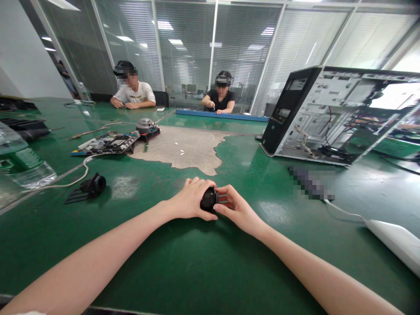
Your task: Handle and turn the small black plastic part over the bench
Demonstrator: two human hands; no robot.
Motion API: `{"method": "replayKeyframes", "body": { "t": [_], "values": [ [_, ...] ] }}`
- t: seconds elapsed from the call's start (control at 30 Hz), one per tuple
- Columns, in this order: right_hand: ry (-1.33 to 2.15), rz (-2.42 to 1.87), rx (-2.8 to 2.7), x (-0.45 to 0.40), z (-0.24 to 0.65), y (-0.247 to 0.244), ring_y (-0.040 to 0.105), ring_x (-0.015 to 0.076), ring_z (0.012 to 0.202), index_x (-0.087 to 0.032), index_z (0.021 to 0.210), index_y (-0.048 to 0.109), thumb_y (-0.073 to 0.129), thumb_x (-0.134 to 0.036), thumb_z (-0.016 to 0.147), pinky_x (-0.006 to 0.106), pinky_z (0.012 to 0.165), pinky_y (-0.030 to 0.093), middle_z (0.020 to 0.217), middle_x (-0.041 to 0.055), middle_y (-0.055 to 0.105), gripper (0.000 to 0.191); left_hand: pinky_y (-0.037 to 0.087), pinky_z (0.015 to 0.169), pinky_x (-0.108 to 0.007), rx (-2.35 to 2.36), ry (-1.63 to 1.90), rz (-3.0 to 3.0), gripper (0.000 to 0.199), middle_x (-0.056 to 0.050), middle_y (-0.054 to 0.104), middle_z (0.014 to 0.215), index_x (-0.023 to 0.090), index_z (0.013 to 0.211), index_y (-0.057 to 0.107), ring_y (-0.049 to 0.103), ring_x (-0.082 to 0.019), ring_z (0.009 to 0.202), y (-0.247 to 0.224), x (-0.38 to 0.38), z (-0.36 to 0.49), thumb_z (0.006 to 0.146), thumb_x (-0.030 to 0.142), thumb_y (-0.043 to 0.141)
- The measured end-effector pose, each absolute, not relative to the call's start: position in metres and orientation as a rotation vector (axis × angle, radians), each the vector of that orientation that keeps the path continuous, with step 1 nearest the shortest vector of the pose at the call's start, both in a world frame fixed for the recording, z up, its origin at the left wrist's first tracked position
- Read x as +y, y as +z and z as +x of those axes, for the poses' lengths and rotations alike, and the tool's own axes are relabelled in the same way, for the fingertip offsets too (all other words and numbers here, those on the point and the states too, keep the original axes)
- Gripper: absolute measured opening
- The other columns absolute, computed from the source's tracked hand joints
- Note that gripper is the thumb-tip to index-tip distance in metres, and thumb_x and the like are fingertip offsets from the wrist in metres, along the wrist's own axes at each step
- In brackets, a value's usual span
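A small black part (pixel 208 200) with a ridged round end rests between my hands just above the green table (pixel 197 271); its exact kind I cannot tell. My left hand (pixel 188 199) wraps round it from the left, fingers over the top and thumb below. From the other side, my right hand (pixel 236 208) pinches the round right end with thumb and fingers. Palm and fingers hide much of the part. Off to the left lies a black piece (pixel 93 186) with a round, tube-like end and a slatted plate.
Circuit board (pixel 110 142) and metal-topped cooler (pixel 147 127) lie back left. A water bottle (pixel 24 159) stands far left. At right are an open computer case (pixel 315 113), a blurred phone-like object (pixel 308 181) and a cabled white block (pixel 395 243). Two people sit opposite.
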State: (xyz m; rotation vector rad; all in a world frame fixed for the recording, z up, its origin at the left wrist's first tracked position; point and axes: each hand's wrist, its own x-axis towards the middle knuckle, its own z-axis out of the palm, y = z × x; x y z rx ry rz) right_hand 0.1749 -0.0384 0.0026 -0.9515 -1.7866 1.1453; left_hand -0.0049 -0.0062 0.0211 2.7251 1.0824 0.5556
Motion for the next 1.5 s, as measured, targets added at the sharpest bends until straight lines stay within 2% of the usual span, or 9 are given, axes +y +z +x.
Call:
{"method": "replayKeyframes", "body": {
  "t": [0.13, 0.27, 0.53, 0.77, 0.9, 1.1, 1.27, 1.5],
  "values": [
    [1.147, -0.906, -1.793, -0.0393, 0.1757, 0.0032, 0.053, 0.0159, 0.095, -0.023, 0.096, 0.043, 0.061, -0.022, 0.072, 0.032, 0.079, 0.048, 0.097, 0.0013, 0.051, 0.031, 0.028, 0.075, -0.034, 1.092, 0.545, 2.707, 0.069, -0.003, 0.051, 0.098, 0.023, 0.109, 0.038, 0.042, -0.022, 0.086, 0.0229, -0.0071, -0.0046, 0.054, 0.053, 0.065],
    [1.152, -0.936, -1.742, -0.0381, 0.1732, 0.0028, 0.055, 0.0149, 0.091, -0.022, 0.092, 0.044, 0.055, -0.028, 0.077, 0.031, 0.077, 0.048, 0.092, 0.0010, 0.052, 0.019, 0.028, 0.076, -0.035, 1.101, 0.544, 2.709, 0.070, -0.003, 0.051, 0.099, 0.023, 0.110, 0.038, 0.042, -0.023, 0.088, 0.0223, -0.0072, -0.0046, 0.053, 0.053, 0.065],
    [1.130, -0.952, -1.825, -0.0400, 0.1744, 0.0049, 0.054, 0.0160, 0.094, -0.023, 0.102, 0.042, 0.058, -0.023, 0.074, 0.033, 0.079, 0.048, 0.099, 0.0032, 0.052, 0.032, 0.028, 0.076, -0.035, 1.088, 0.556, 2.720, 0.068, -0.003, 0.052, 0.097, 0.023, 0.107, 0.039, 0.042, -0.023, 0.086, 0.0209, -0.0061, -0.0055, 0.053, 0.052, 0.066],
    [1.118, -0.959, -1.760, -0.0387, 0.1738, 0.0021, 0.056, 0.0154, 0.091, -0.022, 0.096, 0.045, 0.051, -0.030, 0.079, 0.033, 0.080, 0.047, 0.096, 0.0022, 0.054, 0.019, 0.028, 0.077, -0.035, 1.107, 0.535, 2.717, 0.070, -0.003, 0.051, 0.099, 0.023, 0.109, 0.038, 0.042, -0.023, 0.088, 0.0223, -0.0072, -0.0046, 0.053, 0.053, 0.065],
    [1.107, -1.000, -1.766, -0.0386, 0.1734, 0.0022, 0.056, 0.0153, 0.089, -0.023, 0.103, 0.042, 0.051, -0.028, 0.080, 0.034, 0.080, 0.048, 0.100, 0.0036, 0.053, 0.026, 0.028, 0.077, -0.035, 1.100, 0.546, 2.713, 0.069, -0.003, 0.052, 0.098, 0.023, 0.108, 0.038, 0.042, -0.023, 0.088, 0.0224, -0.0072, -0.0046, 0.053, 0.054, 0.065],
    [1.025, -0.915, -1.868, -0.0434, 0.1750, 0.0070, 0.050, 0.0177, 0.102, -0.023, 0.099, 0.044, 0.059, -0.019, 0.073, 0.034, 0.083, 0.047, 0.101, 0.0026, 0.049, 0.030, 0.028, 0.076, -0.035, 1.083, 0.556, 2.723, 0.068, -0.003, 0.052, 0.098, 0.023, 0.108, 0.038, 0.042, -0.023, 0.086, 0.0216, -0.0071, -0.0052, 0.053, 0.052, 0.066],
    [1.037, -0.955, -1.798, -0.0414, 0.1724, 0.0040, 0.054, 0.0163, 0.095, -0.023, 0.095, 0.045, 0.054, -0.026, 0.077, 0.034, 0.082, 0.047, 0.097, 0.0021, 0.052, 0.020, 0.028, 0.076, -0.035, 1.087, 0.559, 2.722, 0.068, -0.003, 0.052, 0.098, 0.023, 0.108, 0.038, 0.042, -0.023, 0.087, 0.0224, -0.0072, -0.0053, 0.054, 0.053, 0.065],
    [1.050, -0.965, -1.836, -0.0418, 0.1729, 0.0030, 0.055, 0.0164, 0.093, -0.023, 0.106, 0.041, 0.054, -0.022, 0.077, 0.036, 0.082, 0.048, 0.103, 0.0047, 0.051, 0.032, 0.028, 0.076, -0.035, 1.089, 0.548, 2.714, 0.067, -0.003, 0.051, 0.098, 0.023, 0.107, 0.039, 0.042, -0.023, 0.087, 0.0229, -0.0073, -0.0050, 0.054, 0.052, 0.065]
  ]
}}
